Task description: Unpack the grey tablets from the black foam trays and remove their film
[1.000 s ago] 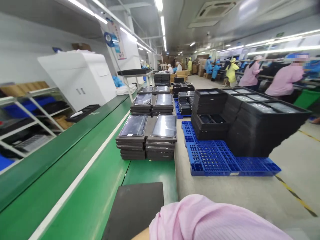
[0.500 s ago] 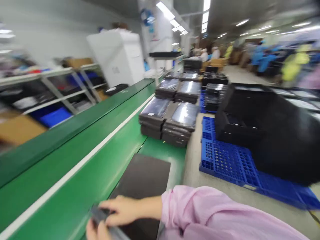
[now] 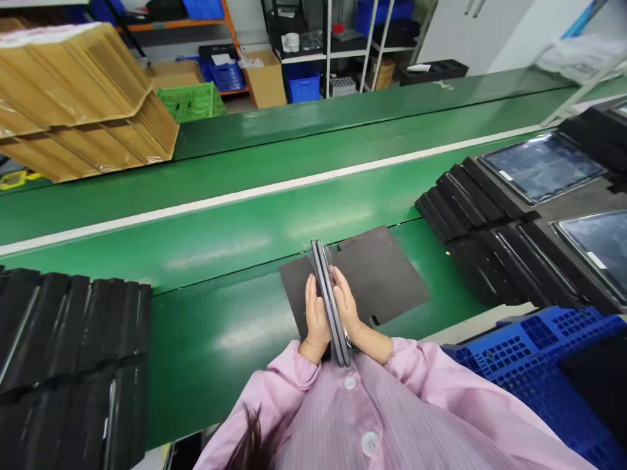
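Note:
Two thin grey tablet-like panels [image 3: 331,294] stand on edge, face to face, close to my body. Clear film shows at their edges, and their faces are hidden from me. My left hand [image 3: 317,318] presses its palm and straight fingers against the left side. On the right side, my right hand [image 3: 345,305] presses in the same way, so the pair is clamped between both hands. Beneath and behind them lies a dark grey foam sheet [image 3: 386,277] on the green conveyor bench [image 3: 210,339].
Stacked black foam trays [image 3: 73,326] stand at left. More trays at right carry film-wrapped flat screens [image 3: 543,166]. Cardboard dividers [image 3: 83,91] sit at back left, near a green crate [image 3: 191,101]. A blue pallet [image 3: 519,349] lies at lower right.
My view has swung left from along the line to across the bench. The grey panels, low at the left before, are now upright between both palms.

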